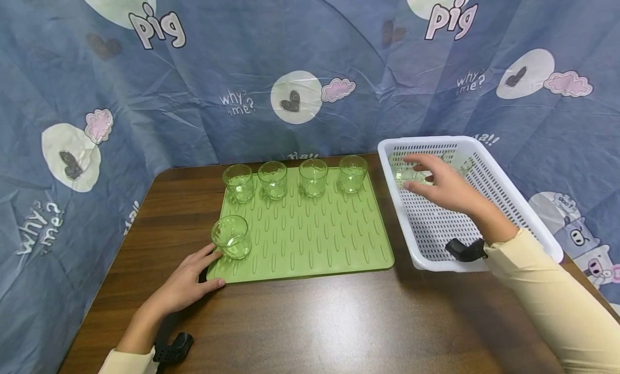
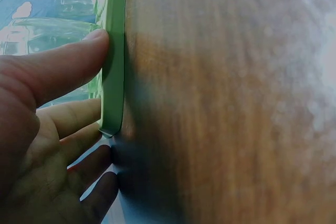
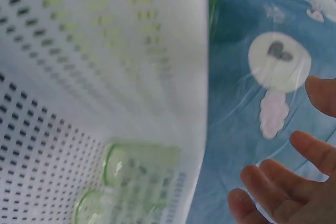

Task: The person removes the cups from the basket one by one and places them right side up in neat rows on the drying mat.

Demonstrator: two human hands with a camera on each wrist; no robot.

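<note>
A green draining mat (image 1: 310, 239) lies on the table and bears several clear green-tinted glasses. Four of them, such as the right-hand glass (image 1: 353, 175), line its back edge; a single glass (image 1: 232, 238) stands at the front left. My left hand (image 1: 186, 282) rests at the mat's front left corner, beside that glass. In the left wrist view its thumb (image 2: 79, 64) touches the mat's edge, fingers spread. My right hand (image 1: 445, 188) hovers over a white plastic basket (image 1: 411, 239), fingers apart and holding nothing. Inside the basket lie glasses, including one (image 3: 142, 166) in the right wrist view, partly hidden in the head view.
Behind the table (image 1: 310, 320) hangs a blue printed cloth (image 1: 218, 51), close to the backs of the mat and basket. The basket's raised rim (image 1: 404, 223) stands just right of the mat. Both wrists wear black camera mounts (image 1: 173, 350).
</note>
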